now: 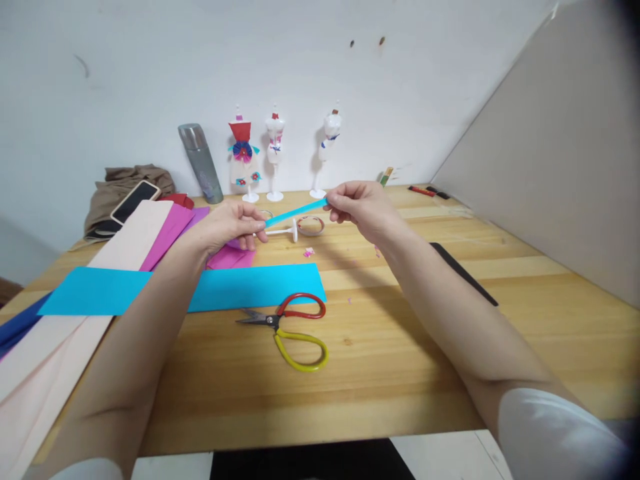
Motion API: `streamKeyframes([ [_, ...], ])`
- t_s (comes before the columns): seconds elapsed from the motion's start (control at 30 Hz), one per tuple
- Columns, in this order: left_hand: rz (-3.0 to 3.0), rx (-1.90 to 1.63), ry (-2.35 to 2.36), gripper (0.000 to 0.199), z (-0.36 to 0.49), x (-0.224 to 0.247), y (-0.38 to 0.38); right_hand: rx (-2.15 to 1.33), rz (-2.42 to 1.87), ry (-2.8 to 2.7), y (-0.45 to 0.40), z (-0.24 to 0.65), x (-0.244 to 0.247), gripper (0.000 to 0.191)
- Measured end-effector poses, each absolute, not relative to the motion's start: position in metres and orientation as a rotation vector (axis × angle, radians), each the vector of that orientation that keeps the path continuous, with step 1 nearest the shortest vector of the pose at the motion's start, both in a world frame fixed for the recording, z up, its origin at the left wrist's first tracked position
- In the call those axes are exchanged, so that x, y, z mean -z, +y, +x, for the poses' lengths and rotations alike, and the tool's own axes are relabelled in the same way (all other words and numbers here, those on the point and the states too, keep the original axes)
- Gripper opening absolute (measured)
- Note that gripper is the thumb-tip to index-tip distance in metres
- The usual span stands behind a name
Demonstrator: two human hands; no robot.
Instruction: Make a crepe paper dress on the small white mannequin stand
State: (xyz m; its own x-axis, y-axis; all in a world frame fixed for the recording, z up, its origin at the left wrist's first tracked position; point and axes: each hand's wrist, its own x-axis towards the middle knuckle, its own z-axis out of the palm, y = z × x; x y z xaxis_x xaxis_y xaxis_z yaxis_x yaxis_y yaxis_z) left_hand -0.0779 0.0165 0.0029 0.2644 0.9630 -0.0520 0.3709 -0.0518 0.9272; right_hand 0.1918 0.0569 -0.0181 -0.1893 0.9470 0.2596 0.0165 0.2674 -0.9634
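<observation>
"Where is the narrow, flat, turquoise paper strip [296, 213]?"

"Raised on the far side of the steel-bladed scissors with red and yellow loop handles [273, 321], slanting upward to the right."

"And the grip on it?"

"The left hand [235, 223] pinches the lower end between thumb and fingers; the right hand [357, 207] pinches the higher end."

"Which edges lie close?"

"Just beyond the scissors is the wide, rectangular turquoise paper sheet [255, 287]. The red loop overlaps its near right corner, and the parted blades point left beside its near edge."

"Where's the room to move?"

"Right of the scissors, pale wooden tabletop [390, 373] spreads toward a thin black slab [464, 273]; nearer than the scissors, it runs to the straight front edge."

"What's farther beyond the scissors?"

"A white plastic stand with a round base [294, 230], sideways, partly behind the left fingers. I can't tell whether they touch it. Next to it is a clear, ring-shaped roll [311, 234], and farther back three white dress forms [275, 140] stand upright."
</observation>
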Motion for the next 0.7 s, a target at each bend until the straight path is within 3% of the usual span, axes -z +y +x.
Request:
streamKeyframes([
  [0.3, 2.079, -0.781, 1.644, 0.009, -0.086, 0.004, 0.025, -1.002, -0.942, -1.631, 0.037, 0.182, 0.008, 0.019],
  [0.4, 2.338, -0.952, 1.612, 0.017, -0.077, 0.003, 0.018, -0.942, -0.957, -1.712, 0.028, 0.176, 0.006, 0.019],
  [0.47, 2.273, -1.151, 1.453, 0.025, -0.062, 0.002, 0.010, -0.919, -0.969, -1.757, 0.024, 0.172, 0.006, 0.019],
  [0.6, 1.982, -1.143, 1.193, 0.035, -0.031, 0.006, -0.004, -0.928, -0.952, -1.853, 0.021, 0.166, 0.010, 0.019],
  [0.7, 1.827, -1.025, 1.197, 0.026, -0.019, 0.009, -0.008, -0.909, -0.942, -1.910, 0.023, 0.165, 0.014, 0.022],
])
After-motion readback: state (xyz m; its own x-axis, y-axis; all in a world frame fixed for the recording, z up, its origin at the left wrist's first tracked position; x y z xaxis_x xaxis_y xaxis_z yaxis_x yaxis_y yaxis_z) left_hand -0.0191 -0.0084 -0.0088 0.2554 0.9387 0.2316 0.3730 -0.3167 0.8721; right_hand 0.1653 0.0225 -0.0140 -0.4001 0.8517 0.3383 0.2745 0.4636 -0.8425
